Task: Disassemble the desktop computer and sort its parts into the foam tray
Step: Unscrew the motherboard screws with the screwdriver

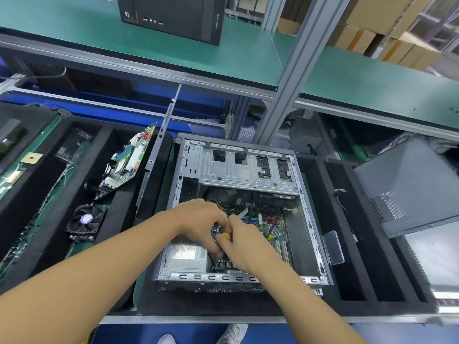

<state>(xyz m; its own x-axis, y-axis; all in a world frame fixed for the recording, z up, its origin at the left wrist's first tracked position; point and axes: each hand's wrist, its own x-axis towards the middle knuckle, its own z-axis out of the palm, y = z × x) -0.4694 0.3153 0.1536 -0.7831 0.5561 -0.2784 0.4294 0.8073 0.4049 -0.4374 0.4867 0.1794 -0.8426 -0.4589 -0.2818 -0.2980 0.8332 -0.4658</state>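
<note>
Open grey metal computer case (238, 167) lies under both hands; black foam tray (119, 214) sits well left of the fingers. Green motherboard (273, 227) is directly beneath them. Right hand (246, 247) grips a small yellow-handled tool (226, 235). Left hand (201, 219) has its fingers curled, touching the right hand; what it holds is hidden.
</note>
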